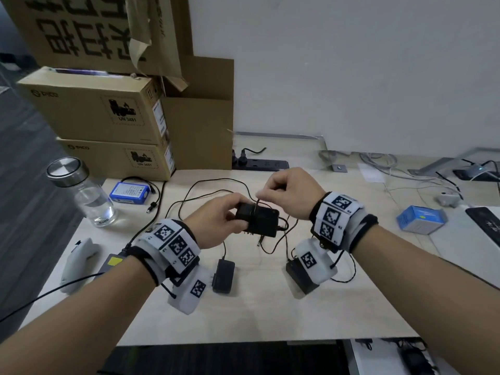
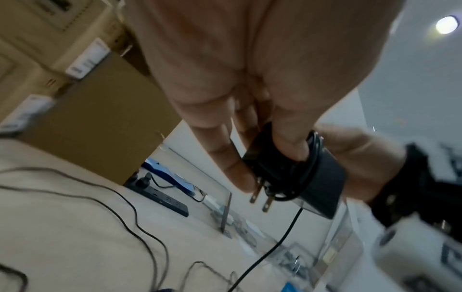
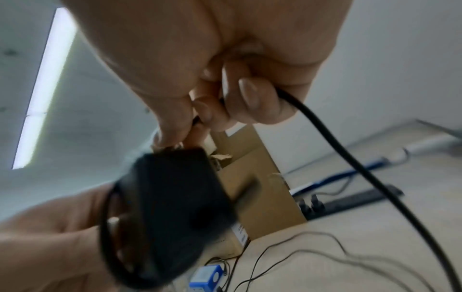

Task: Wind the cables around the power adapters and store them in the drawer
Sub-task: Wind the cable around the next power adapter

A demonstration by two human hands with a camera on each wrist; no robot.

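Three black power adapters are in view: one is held above the desk [image 1: 270,315] between both hands, and two lie on the desk nearer the person, a slim adapter [image 1: 223,276] and a boxy adapter [image 1: 299,277] partly behind the right wrist camera. The left hand [image 1: 219,220] grips the held adapter [image 1: 257,221] by one end, thumb on one broad face and fingers [image 2: 225,158] curled under the other, just beside the bare plug prongs [image 2: 261,197]. The right hand [image 1: 290,192] pinches the thin black cable [image 3: 350,158] between thumb and fingertips just above the adapter, and a couple of turns already circle its body.

That adapter looks like a hard plastic block, rigid and fairly light, with smooth sides that could slip, so holding it across the broad faces at one end seems right, leaving the middle free for winding. Its cable is limp yet springy; I judge it needs steady tension or the loops will loosen and slide off. Loose cable trails across the desk toward the power strip [image 1: 259,165], and its tail may snag the other cords. No drawer shows in any view.
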